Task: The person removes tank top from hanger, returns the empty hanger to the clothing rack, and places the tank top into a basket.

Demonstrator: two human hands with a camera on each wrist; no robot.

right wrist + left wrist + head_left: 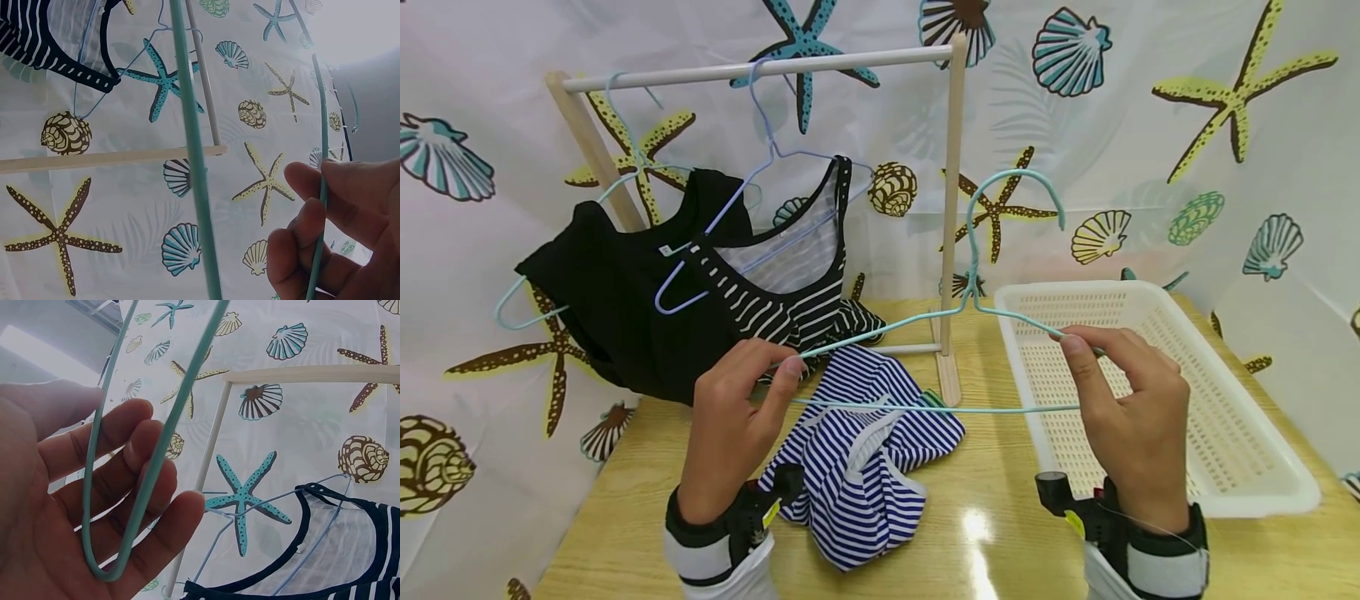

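A mint-green clothes hanger (973,290) is held up over the table, hook at the top. My left hand (733,421) pinches its left sloping arm between thumb and forefinger; the left wrist view shows the hanger's rounded end (112,572) lying across that palm. Near the other end, my right hand (1138,404) pinches the right sloping arm, and in the right wrist view its thumb and forefinger meet on the wire (323,181). Below the hanger's bottom bar, a blue-and-white striped garment (868,475) lies crumpled on the table.
Behind stands a rack (955,192) with a white rail. On it hang a black top (632,292) on a green hanger and a black-and-white striped top (782,312) on a blue hanger. A white perforated basket (1247,400) sits on the wooden table (985,483) at right.
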